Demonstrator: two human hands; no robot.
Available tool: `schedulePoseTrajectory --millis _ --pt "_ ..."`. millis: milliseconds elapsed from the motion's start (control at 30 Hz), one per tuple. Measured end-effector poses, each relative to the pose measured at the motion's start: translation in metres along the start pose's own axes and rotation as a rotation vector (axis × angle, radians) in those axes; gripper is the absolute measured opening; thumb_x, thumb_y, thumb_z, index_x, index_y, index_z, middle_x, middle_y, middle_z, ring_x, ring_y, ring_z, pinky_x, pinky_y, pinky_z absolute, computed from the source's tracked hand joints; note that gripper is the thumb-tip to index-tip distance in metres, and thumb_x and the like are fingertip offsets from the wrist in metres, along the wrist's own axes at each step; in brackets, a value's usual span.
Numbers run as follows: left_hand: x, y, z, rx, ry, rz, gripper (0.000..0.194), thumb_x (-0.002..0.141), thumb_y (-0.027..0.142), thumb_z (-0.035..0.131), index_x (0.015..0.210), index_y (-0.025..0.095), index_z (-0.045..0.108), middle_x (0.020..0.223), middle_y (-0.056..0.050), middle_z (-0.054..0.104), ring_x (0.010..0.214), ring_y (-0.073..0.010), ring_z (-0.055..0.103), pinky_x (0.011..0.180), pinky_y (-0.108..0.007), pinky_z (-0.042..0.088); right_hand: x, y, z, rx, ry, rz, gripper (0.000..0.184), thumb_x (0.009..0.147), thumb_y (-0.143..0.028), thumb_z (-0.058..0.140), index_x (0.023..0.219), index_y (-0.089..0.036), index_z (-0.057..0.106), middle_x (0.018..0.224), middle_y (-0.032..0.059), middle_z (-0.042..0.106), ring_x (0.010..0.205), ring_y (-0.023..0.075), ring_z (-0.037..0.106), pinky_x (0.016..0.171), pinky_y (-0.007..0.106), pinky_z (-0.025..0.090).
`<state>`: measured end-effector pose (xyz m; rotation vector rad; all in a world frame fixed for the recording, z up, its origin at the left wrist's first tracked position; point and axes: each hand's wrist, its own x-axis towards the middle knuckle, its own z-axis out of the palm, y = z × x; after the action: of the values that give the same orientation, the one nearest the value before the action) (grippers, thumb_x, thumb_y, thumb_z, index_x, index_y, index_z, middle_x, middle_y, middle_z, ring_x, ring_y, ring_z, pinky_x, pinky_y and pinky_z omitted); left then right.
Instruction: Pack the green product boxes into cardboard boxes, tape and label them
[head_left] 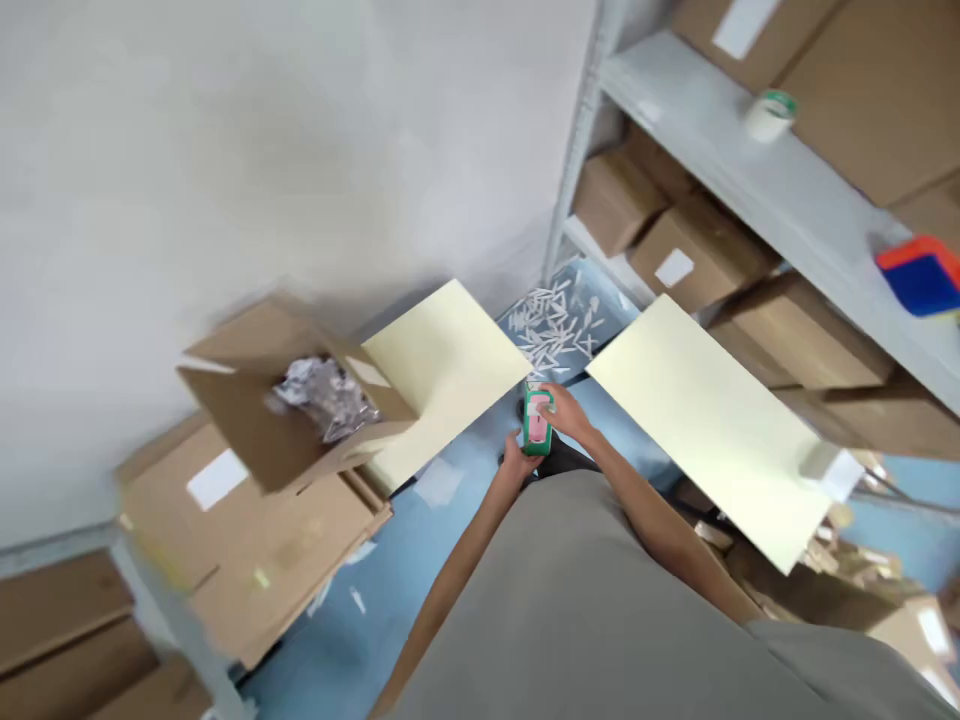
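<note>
Both my hands hold a small green and pink packet low in front of my body, above the blue floor. My left hand grips its lower end from the left with curled fingers. My right hand closes over its upper right side. Just beyond the packet lies a heap of small white pieces on the floor. A pale yellow sheet is to the left of my hands and another pale yellow sheet to the right.
An open cardboard box with crumpled clear wrapping rests on flat cartons at left. A grey metal shelf at right carries brown cartons, a tape roll and a red and blue object. A white wall stands behind.
</note>
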<state>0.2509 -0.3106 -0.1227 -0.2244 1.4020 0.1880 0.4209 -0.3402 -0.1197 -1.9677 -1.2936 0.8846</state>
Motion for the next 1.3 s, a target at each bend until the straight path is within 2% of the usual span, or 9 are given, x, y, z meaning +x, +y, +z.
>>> schedulePoseTrajectory --millis 167,367,533,633,733,867,1000,1133,1300 --pt "-0.015 -0.018 0.066 0.198 -0.104 0.018 0.04 0.104 0.047 0.062 0.131 0.017 0.062 0.106 -0.013 0.075 0.094 -0.0267 0.078 0.092 -0.041 0.066 -0.049 0.026 -0.083 0.083 0.316 0.039 0.05 0.094 -0.031 0.071 0.144 -0.023 0.069 0.157 0.0142 0.069 0.147 0.0332 0.064 0.128 0.054 0.051" --pt "-0.034 -0.052 0.159 0.406 -0.209 0.063 0.029 0.103 0.043 0.063 0.122 0.021 0.063 0.105 -0.013 0.076 0.094 -0.0251 0.079 0.094 -0.043 0.068 -0.069 0.054 -0.173 0.169 0.672 0.154 0.055 0.093 -0.042 0.078 0.144 -0.026 0.065 0.155 0.0124 0.069 0.135 0.0326 0.071 0.116 0.052 0.06" --pt "-0.041 -0.082 0.244 0.657 -0.277 0.363 0.02 0.096 0.041 0.071 0.104 0.023 0.067 0.096 -0.006 0.076 0.094 -0.0228 0.077 0.097 -0.04 0.065 -0.089 0.085 -0.242 0.21 0.859 0.236 0.049 0.095 -0.058 0.078 0.129 -0.025 0.071 0.14 0.0147 0.078 0.128 0.0345 0.075 0.115 0.053 0.06" --pt "-0.043 -0.102 0.293 0.707 -0.298 0.507 0.013 0.097 0.037 0.07 0.104 0.025 0.07 0.109 -0.005 0.079 0.112 -0.0202 0.076 0.11 -0.036 0.057 -0.107 0.116 -0.27 0.28 0.945 0.258 0.059 0.095 -0.064 0.077 0.138 -0.024 0.071 0.142 0.0154 0.077 0.132 0.0352 0.073 0.12 0.054 0.056" --pt "-0.054 -0.124 0.331 0.839 -0.411 0.787 0.02 0.099 0.036 0.068 0.115 0.025 0.075 0.131 -0.008 0.079 0.13 -0.0226 0.072 0.12 -0.039 0.051 -0.125 0.149 -0.283 0.439 0.999 0.3 0.09 0.088 -0.07 0.082 0.161 -0.024 0.058 0.149 0.0159 0.073 0.134 0.0353 0.071 0.122 0.055 0.055" --pt "-0.084 -0.152 0.363 1.217 -0.695 1.44 0.031 0.103 0.038 0.067 0.129 0.024 0.077 0.135 -0.013 0.079 0.138 -0.0303 0.068 0.127 -0.05 0.046 -0.134 0.177 -0.275 0.597 0.989 0.435 0.137 0.067 -0.068 0.097 0.178 -0.022 0.032 0.143 0.0172 0.072 0.116 0.0343 0.074 0.11 0.056 0.062" --pt "-0.109 -0.173 0.384 1.554 -0.906 1.816 0.03 0.109 0.032 0.058 0.128 0.024 0.079 0.136 -0.013 0.079 0.145 -0.0319 0.064 0.131 -0.053 0.044 -0.129 0.181 -0.255 0.712 1.009 0.473 0.126 0.062 -0.062 0.098 0.167 -0.021 0.044 0.138 0.0167 0.071 0.105 0.03 0.073 0.099 0.051 0.064" --pt "-0.112 -0.18 0.403 1.705 -1.04 1.755 0.037 0.108 0.023 0.053 0.136 0.024 0.077 0.141 -0.011 0.077 0.15 -0.0298 0.062 0.136 -0.053 0.04 -0.133 0.175 -0.247 0.845 1.058 0.481 0.1 0.058 -0.063 0.099 0.141 -0.023 0.06 0.13 0.0119 0.073 0.097 0.0253 0.071 0.09 0.044 0.063" --pt "-0.105 -0.174 0.418 1.397 -1.084 1.174 0.051 0.097 0.016 0.075 0.147 0.027 0.072 0.161 -0.012 0.067 0.155 -0.0284 0.06 0.135 -0.047 0.04 -0.154 0.155 -0.258 1.019 0.98 0.437 0.077 0.061 -0.063 0.101 0.118 -0.023 0.068 0.125 0.0104 0.077 0.103 0.0256 0.073 0.084 0.038 0.063"
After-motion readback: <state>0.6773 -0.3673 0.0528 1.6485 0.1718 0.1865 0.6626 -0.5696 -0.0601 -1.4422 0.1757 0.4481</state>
